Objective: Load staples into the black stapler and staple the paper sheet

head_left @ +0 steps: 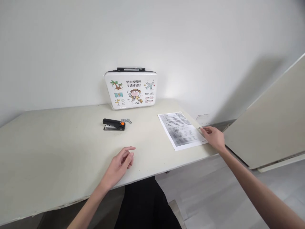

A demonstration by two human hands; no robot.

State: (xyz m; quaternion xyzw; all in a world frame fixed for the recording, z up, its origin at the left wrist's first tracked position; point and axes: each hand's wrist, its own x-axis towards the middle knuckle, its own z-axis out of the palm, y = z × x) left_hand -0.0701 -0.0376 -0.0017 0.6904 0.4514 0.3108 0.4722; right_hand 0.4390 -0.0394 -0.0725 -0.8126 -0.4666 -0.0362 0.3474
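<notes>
A printed sheet of paper (181, 130) lies on the pale table (59, 152) at its right end. My right hand (213, 137) reaches to the sheet's right edge, fingers bent and touching or pinching that edge. My left hand (120, 165) hovers low over the table's front middle, fingers loosely curled and apart, holding nothing. A black stapler with an orange tab (113, 124) lies flat further back, with a few loose strips of staples (126, 120) beside it.
A small white case with cartoon travel pictures and a black handle (130, 89) stands upright against the wall. A large pale board (269, 127) slants at the right, beyond the table's end. Grey floor shows below it.
</notes>
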